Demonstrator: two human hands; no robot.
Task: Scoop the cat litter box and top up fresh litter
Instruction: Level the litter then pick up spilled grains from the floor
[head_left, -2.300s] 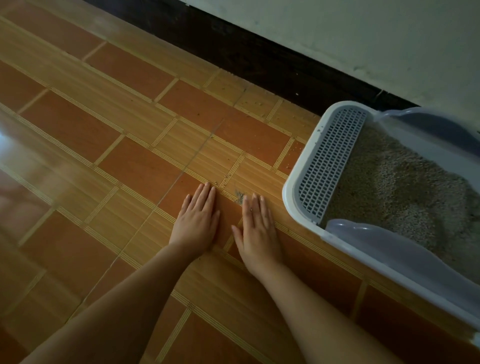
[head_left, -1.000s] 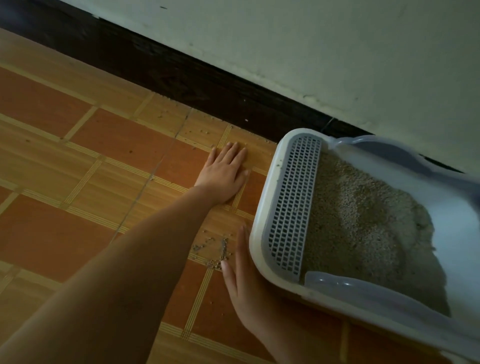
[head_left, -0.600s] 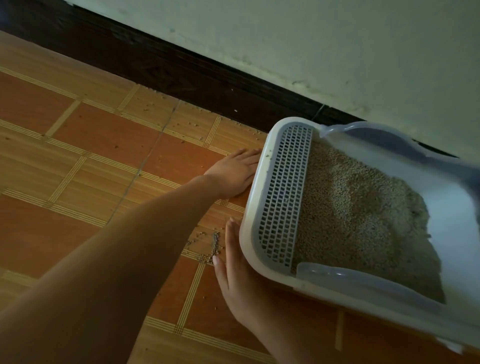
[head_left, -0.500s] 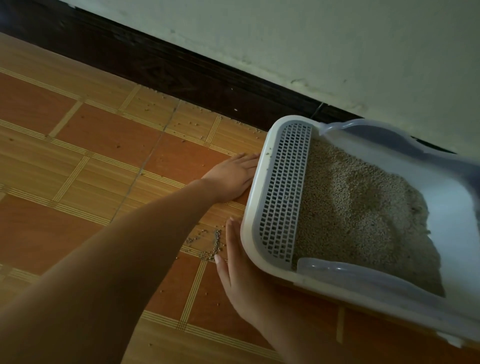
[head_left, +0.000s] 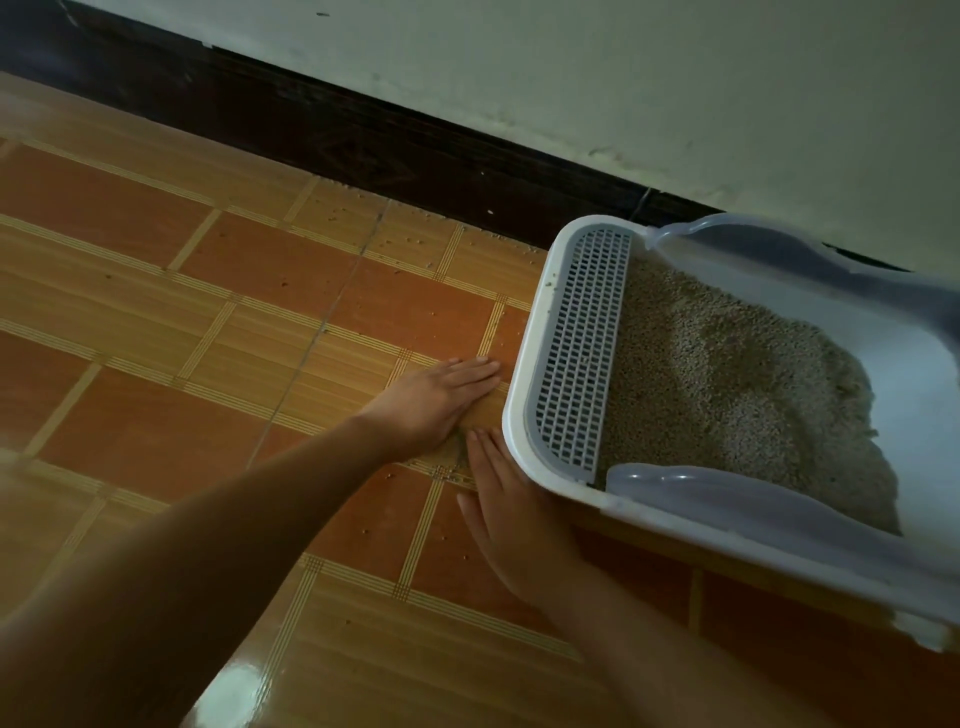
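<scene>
White litter box (head_left: 519, 364) by the wall, grated end toward the person. Small heap of spilled litter (head_left: 457, 453) just off its near corner, wedged between left hand (head_left: 434, 402) and right hand (head_left: 514, 519). Both lie flat on the floor, fingers straight, gripping nothing; the right lies closer to the box.

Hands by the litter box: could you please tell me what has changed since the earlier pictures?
The left hand reached toward the wall, then swept back across the floor to the right hand, gathering spilled litter between them. Nothing was gripped. The litter box stayed put.
</scene>
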